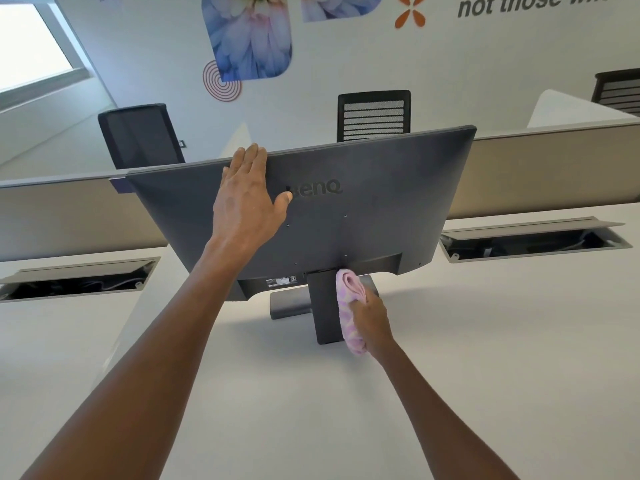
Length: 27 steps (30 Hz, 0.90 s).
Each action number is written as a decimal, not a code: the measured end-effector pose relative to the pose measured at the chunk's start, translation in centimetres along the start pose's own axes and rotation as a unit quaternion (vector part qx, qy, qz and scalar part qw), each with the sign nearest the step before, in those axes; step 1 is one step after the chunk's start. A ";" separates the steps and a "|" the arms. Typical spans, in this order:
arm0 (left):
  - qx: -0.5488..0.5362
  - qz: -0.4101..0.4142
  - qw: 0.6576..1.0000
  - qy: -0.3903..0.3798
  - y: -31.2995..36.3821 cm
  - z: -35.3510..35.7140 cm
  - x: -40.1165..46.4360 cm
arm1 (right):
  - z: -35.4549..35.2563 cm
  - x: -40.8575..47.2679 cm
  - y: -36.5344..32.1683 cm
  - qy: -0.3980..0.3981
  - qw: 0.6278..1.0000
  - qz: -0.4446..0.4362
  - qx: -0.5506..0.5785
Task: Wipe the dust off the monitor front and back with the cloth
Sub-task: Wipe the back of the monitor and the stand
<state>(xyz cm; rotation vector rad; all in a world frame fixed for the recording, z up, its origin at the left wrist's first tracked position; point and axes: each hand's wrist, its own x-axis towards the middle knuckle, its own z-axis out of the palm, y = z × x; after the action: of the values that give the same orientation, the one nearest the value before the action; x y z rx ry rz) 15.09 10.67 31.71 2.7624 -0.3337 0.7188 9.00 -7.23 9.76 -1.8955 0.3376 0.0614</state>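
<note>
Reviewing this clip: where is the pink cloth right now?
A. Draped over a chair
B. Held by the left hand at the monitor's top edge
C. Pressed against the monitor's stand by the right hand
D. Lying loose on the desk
C: the right hand grips the pink cloth against the stand, while the left hand lies flat on the monitor back.

Left hand (247, 199) flat on monitor (381, 209) back; right hand (372, 318) presses cloth (349, 306) against stand (323, 306).
</note>
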 end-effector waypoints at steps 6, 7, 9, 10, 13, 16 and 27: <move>-0.003 0.002 1.000 -0.005 0.1 0.0 0.0 | 0.5 0.5 2.4 -0.017 0.990 0.075 -0.118; -0.004 0.000 1.000 -0.007 0.1 -0.1 0.0 | 0.5 0.7 2.2 -0.019 0.989 0.073 -0.128; -0.006 -0.001 1.000 -0.014 0.1 -0.2 0.0 | 0.1 1.0 1.3 -0.042 0.987 0.078 -0.135; -0.008 -0.001 1.000 -0.016 0.1 -0.3 0.0 | 0.0 0.9 0.9 -0.052 0.985 0.090 -0.138; -0.017 -0.001 1.000 -0.022 0.2 -0.4 0.0 | -0.8 0.7 0.2 -0.060 0.979 0.140 -0.138; -0.016 0.002 1.000 -0.025 0.1 -0.3 0.1 | -2.3 -0.4 -0.2 -0.091 0.968 0.204 -0.111; -0.227 -0.128 0.966 0.009 -0.2 4.5 -12.7 | 3.1 -6.6 -1.9 -0.037 0.998 0.029 -0.051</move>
<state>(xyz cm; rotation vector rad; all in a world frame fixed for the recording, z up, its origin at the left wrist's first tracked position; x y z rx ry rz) 6.39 11.39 21.49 2.3060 -0.1139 0.5243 3.58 -2.46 11.84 -1.9792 0.3446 0.1900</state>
